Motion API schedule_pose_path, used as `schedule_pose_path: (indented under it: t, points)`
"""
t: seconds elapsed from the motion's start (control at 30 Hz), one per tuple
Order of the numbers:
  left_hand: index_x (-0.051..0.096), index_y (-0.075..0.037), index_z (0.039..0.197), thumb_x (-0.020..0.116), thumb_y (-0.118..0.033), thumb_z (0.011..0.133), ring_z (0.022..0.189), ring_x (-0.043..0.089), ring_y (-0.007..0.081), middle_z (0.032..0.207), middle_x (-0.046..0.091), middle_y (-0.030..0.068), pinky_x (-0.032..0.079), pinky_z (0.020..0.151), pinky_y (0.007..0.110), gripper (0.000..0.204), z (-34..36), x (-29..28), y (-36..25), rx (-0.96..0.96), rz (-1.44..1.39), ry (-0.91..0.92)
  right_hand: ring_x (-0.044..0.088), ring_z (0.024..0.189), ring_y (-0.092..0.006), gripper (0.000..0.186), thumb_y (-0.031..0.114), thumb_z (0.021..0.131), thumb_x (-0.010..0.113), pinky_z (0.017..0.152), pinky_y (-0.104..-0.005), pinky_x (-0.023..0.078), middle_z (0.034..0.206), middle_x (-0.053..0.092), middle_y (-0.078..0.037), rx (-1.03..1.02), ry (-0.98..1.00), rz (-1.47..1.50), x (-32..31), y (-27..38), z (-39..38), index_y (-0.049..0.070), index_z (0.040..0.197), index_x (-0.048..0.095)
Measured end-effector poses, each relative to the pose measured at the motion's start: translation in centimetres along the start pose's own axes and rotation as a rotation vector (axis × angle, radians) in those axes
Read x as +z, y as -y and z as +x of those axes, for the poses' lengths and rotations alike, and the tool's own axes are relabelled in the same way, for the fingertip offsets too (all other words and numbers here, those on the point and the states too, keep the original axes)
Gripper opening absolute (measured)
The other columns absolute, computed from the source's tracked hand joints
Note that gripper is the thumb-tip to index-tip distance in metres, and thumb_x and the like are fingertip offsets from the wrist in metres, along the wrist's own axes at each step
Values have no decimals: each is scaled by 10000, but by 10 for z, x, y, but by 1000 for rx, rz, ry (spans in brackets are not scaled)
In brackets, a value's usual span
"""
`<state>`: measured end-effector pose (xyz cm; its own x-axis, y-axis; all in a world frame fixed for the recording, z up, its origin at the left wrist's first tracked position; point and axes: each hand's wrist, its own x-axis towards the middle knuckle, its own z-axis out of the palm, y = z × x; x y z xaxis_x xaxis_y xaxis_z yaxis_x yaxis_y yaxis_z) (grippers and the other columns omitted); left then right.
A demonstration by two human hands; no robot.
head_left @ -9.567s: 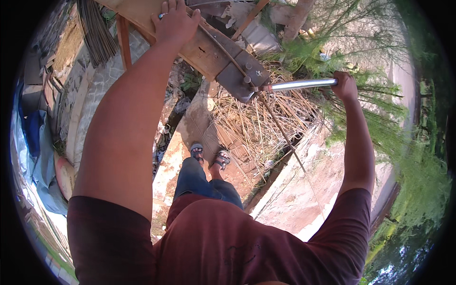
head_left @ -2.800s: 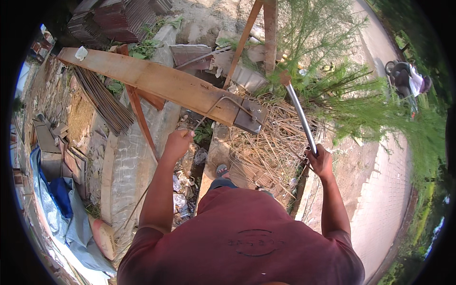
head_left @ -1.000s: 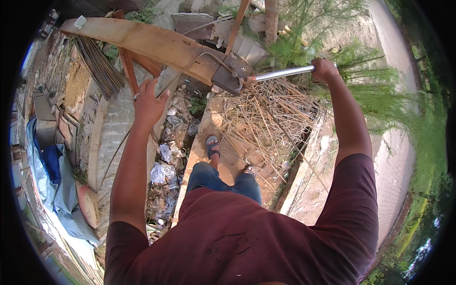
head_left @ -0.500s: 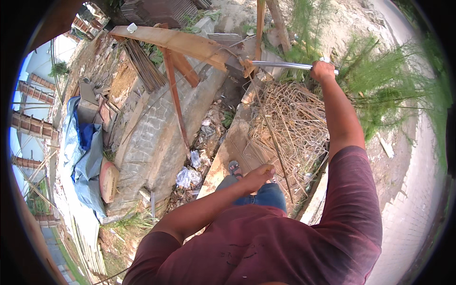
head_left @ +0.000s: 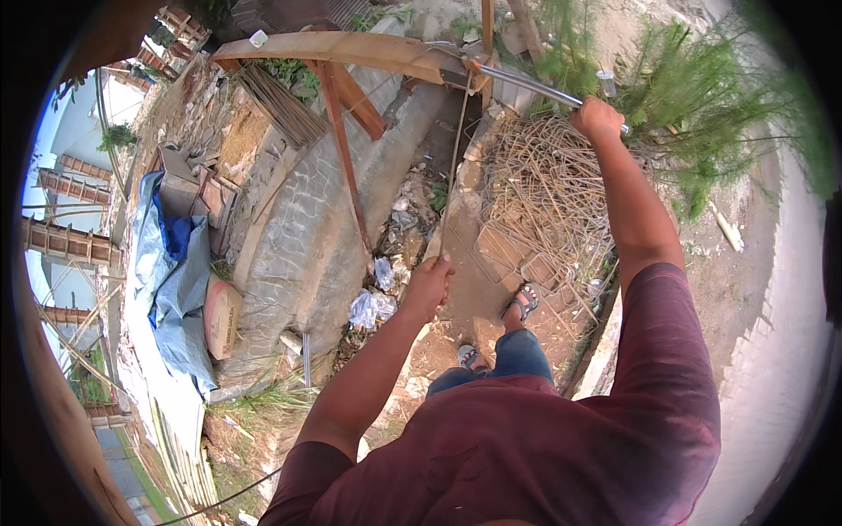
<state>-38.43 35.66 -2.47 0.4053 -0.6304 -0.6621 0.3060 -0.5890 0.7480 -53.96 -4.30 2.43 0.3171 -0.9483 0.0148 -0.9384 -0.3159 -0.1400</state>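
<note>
1. The right hand (head_left: 596, 118) is wrapping its fingers tight around the outer end of a long silvery metal lever pipe (head_left: 531, 86), arm stretched out ahead.
2. The pipe's long axis is running from that fist up and to the left, meeting the tip of a worn brown wooden bench plank (head_left: 351, 48).
3. The left hand (head_left: 430, 285) is closing its fingers on the near end of a thin straight steel rod (head_left: 452, 167); how firmly, I cannot tell.
4. The rod is running almost straight away from the person, its far end reaching the bench tip just beside the pipe's inner end, so the right hand is much nearer that junction than the left.
5. A tangled heap of bent rusty wire stirrups (head_left: 544, 202) is lying on the ground beneath the right arm; a crumpled blue tarpaulin (head_left: 175, 263) is lying well apart on the left, with nothing visible in it.
</note>
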Motion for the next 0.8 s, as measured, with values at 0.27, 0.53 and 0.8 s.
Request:
schedule_pose_path:
  t: [0.27, 0.53, 0.8]
  points:
    - [615, 13, 829, 470, -420, 942, 772, 576, 454, 767, 596, 263, 433, 656, 481, 470, 26, -92, -25, 483, 851, -414, 628, 927, -389, 626, 595, 922, 366, 807, -478, 492, 915, 665, -218, -140, 21, 67, -1, -3, -12, 14, 1026, 574]
    - [604, 6, 815, 472, -399, 947, 725, 590, 433, 734, 601, 246, 438, 635, 457, 446, 17, -98, -28, 404, 823, -394, 630, 862, -398, 576, 559, 930, 386, 770, -487, 486, 855, 655, -228, -221, 82, 82, -11, -21, 0, 15, 985, 567]
    - [588, 4, 820, 487, -360, 946, 681, 570, 409, 711, 576, 243, 435, 634, 440, 398, 21, -100, -26, 367, 849, -387, 630, 838, -393, 515, 510, 931, 427, 752, -492, 488, 830, 654, -214, -198, 129, 178, -6, -10, -22, 27, 977, 599]
